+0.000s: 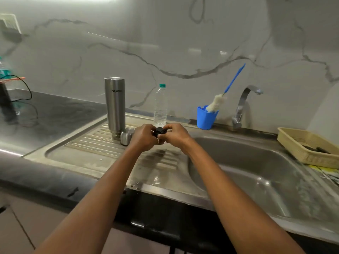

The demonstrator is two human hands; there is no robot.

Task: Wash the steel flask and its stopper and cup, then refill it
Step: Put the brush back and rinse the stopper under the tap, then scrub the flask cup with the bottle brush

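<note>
Both hands meet above the far part of the ribbed drainboard (88, 143), just left of the sink bowl (247, 171) and its rim. The left hand (145, 137) and right hand (175, 134) each close their grip on the black stopper (160, 131), fingers curled round it from either side. Just left of the left hand the steel cup (126, 136) lies on its side beside the steel flask (115, 105), which stands mouth down on the drainboard. A clear water bottle (160, 107) stands just behind the hands. Open drainboard lies near and left; the bowl opens to the right. A blue holder (204, 119) with a brush (216, 103), the tap (242, 107) and a beige basket (293, 143) line the far and right edges. The dark table (55, 112) spreads left.
</note>
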